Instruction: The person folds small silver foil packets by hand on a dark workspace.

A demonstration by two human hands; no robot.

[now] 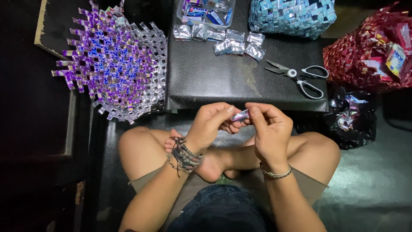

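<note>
My left hand [213, 123] and my right hand [268, 129] meet over my crossed legs, both pinching a small folded foil strip [240, 115], silver with purple and pink. The strip is held between the thumbs and fingertips of both hands, just in front of the near edge of a low black table [206, 77]. Braided bracelets circle my left wrist and a thin band my right.
Scissors [300, 76] with white handles lie on the table's right side. Several folded silver foil pieces [234, 43] and a clear box of wrappers [206, 12] sit at its far edge. A purple woven foil mat [116, 60] lies left; blue [292, 16] and red [369, 51] woven pieces lie right, beside a black bag [349, 118].
</note>
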